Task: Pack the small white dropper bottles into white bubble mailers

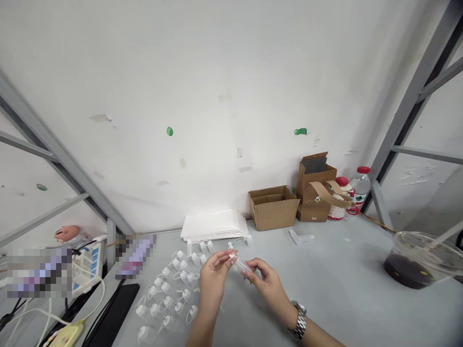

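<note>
My left hand [216, 273] pinches the white cap end of a small translucent bottle [242, 264] above the grey table. Around the bottle's clear body are the fingers of my right hand [263, 279], whose wrist wears a metal watch [299, 320]. The bottle is tilted between both hands, and fingers partly hide its cap. Several similar small bottles with white caps and looped straps [167, 303] stand on the table left of my left hand. Behind the hands lies a stack of white sheets or flat pieces [213, 224], with more bottles along its front edge.
An open cardboard box [274, 212], a brown paper bag [311, 197] and a red-capped bottle [360, 185] stand by the wall. A cup of dark drink [412, 270] is at right. A power strip [88, 267], cables and a black object [114, 315] lie at left.
</note>
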### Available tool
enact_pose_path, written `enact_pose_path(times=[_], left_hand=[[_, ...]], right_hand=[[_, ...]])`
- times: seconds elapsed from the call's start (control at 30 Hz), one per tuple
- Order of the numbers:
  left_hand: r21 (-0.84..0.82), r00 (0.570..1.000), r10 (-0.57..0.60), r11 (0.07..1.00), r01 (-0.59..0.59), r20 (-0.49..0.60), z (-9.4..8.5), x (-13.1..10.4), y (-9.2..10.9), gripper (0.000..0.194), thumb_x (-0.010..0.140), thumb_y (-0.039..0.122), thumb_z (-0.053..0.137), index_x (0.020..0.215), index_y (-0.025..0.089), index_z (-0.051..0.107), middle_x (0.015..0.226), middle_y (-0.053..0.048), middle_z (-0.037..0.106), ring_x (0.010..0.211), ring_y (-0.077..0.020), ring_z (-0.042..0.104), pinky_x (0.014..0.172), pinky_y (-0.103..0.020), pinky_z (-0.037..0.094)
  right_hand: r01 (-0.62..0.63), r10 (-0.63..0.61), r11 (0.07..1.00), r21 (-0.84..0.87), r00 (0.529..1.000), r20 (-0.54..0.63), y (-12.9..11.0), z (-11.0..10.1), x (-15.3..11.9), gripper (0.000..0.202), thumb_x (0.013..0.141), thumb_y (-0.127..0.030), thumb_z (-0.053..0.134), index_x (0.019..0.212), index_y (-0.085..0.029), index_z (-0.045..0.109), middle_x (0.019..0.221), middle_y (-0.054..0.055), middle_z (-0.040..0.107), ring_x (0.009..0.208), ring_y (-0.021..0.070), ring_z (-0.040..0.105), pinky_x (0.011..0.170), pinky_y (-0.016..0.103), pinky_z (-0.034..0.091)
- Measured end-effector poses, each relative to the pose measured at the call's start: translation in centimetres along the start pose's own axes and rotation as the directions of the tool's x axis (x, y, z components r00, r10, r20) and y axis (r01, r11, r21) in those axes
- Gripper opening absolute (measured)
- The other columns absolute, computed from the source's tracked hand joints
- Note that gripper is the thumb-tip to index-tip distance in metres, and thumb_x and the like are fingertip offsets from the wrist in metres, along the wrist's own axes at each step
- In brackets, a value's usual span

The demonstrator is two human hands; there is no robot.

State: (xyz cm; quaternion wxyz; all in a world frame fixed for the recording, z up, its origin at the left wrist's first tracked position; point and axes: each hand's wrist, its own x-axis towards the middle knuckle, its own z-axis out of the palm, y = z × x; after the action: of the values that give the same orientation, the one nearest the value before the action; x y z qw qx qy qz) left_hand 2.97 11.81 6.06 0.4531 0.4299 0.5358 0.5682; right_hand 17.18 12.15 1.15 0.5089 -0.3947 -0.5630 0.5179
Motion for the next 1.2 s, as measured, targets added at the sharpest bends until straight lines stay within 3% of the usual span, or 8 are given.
enact_pose_path(times=[0.17, 0.37, 0.5, 0.7, 0.8, 0.93, 1.03, 1.2], left_hand=[[-0.008, 1.000, 0.025, 1.000, -0.024, 0.016, 0.4, -0.1, -0.2, 0.022, 0.060, 0.028, 0.069, 0.079, 0.017, 0.067, 0.087, -0.008, 0.072, 0.089, -0.0231, 0.064, 0.079, -0.031, 0.049], [0.047, 0.998, 0.055, 0.997, -0.054, -0.020, 0.3, -0.3, -0.8, 0.020, 0.065, 0.030, 0.067, 0.079, 0.017, 0.067, 0.091, -0.008, 0.071, 0.092, -0.0227, 0.062, 0.083, -0.032, 0.047], [0.068, 0.997, 0.074, 0.995, -0.074, -0.007, 0.0, -0.3, -0.6, 0.017, 0.065, 0.029, 0.066, 0.077, 0.017, 0.067, 0.090, -0.008, 0.071, 0.091, -0.0225, 0.062, 0.082, -0.032, 0.047], [0.145, 0.992, 0.077, 0.985, -0.091, 0.104, -0.4, -0.5, 0.4, 0.013, 0.064, 0.026, 0.067, 0.074, 0.018, 0.068, 0.087, -0.008, 0.071, 0.090, -0.0234, 0.063, 0.084, -0.033, 0.046], [0.182, 0.994, 0.090, 0.978, -0.100, 0.061, -0.6, -0.6, 0.4, 0.012, 0.063, 0.025, 0.067, 0.073, 0.018, 0.068, 0.085, -0.008, 0.071, 0.087, -0.0232, 0.064, 0.084, -0.033, 0.046], [0.164, 0.995, 0.095, 0.982, -0.093, -0.008, -0.7, -0.5, 0.1, 0.013, 0.063, 0.028, 0.067, 0.072, 0.018, 0.068, 0.084, -0.007, 0.072, 0.086, -0.0229, 0.064, 0.082, -0.033, 0.047], [0.106, 0.999, 0.053, 0.993, -0.054, 0.010, -0.7, -0.4, 0.1, 0.016, 0.060, 0.030, 0.068, 0.071, 0.017, 0.067, 0.085, -0.008, 0.072, 0.087, -0.0227, 0.064, 0.081, -0.032, 0.047], [0.008, 0.999, -0.021, 1.000, 0.020, 0.041, -0.7, -0.4, 0.1, 0.021, 0.058, 0.031, 0.070, 0.072, 0.016, 0.066, 0.084, -0.009, 0.072, 0.086, -0.0230, 0.064, 0.081, -0.032, 0.048]], right_hand=[[-0.215, 0.160, 0.944, 0.251, 0.961, 0.224, -0.6, 0.1, 0.5, 0.050, 0.077, -0.063, 0.045, 0.066, -0.016, 0.058, 0.047, -0.005, 0.044, 0.044, 0.0094, 0.039, 0.061, 0.028, 0.039], [-0.192, 0.153, 0.961, 0.201, 0.969, 0.193, 0.3, 0.1, 0.9, 0.042, 0.073, -0.057, 0.057, 0.086, -0.017, 0.055, 0.058, -0.002, 0.058, 0.052, 0.0118, 0.049, 0.055, 0.025, 0.037], [-0.220, 0.175, 0.947, 0.233, 0.964, 0.199, 0.2, -0.1, 0.8, 0.040, 0.064, -0.051, 0.069, 0.078, -0.017, 0.054, 0.057, -0.002, 0.058, 0.052, 0.0108, 0.048, 0.054, 0.023, 0.035], [-0.408, 0.255, 0.810, 0.421, 0.891, 0.375, -0.2, 0.1, 0.4, 0.046, 0.075, -0.058, 0.054, 0.064, -0.014, 0.057, 0.038, -0.008, 0.040, 0.037, 0.0051, 0.028, 0.057, 0.026, 0.037], [-0.413, 0.283, 0.818, 0.399, 0.895, 0.346, -0.2, 0.3, 0.4, 0.044, 0.073, -0.058, 0.056, 0.073, -0.014, 0.057, 0.043, -0.005, 0.049, 0.039, 0.0064, 0.035, 0.052, 0.023, 0.033], [-0.339, 0.229, 0.872, 0.352, 0.920, 0.318, -0.4, 0.2, 0.4, 0.044, 0.067, -0.054, 0.066, 0.087, -0.017, 0.054, 0.058, -0.003, 0.060, 0.050, 0.0091, 0.047, 0.052, 0.021, 0.032], [-0.357, 0.226, 0.864, 0.356, 0.905, 0.360, -0.4, 0.1, 0.4, 0.042, 0.066, -0.056, 0.065, 0.077, -0.016, 0.054, 0.053, -0.003, 0.058, 0.044, 0.0079, 0.045, 0.049, 0.021, 0.032], [-0.418, 0.263, 0.836, 0.355, 0.873, 0.410, 0.2, 0.4, 0.3, 0.056, 0.076, -0.066, 0.044, 0.067, -0.012, 0.057, 0.044, -0.001, 0.054, 0.036, 0.0080, 0.042, 0.043, 0.023, 0.031]])
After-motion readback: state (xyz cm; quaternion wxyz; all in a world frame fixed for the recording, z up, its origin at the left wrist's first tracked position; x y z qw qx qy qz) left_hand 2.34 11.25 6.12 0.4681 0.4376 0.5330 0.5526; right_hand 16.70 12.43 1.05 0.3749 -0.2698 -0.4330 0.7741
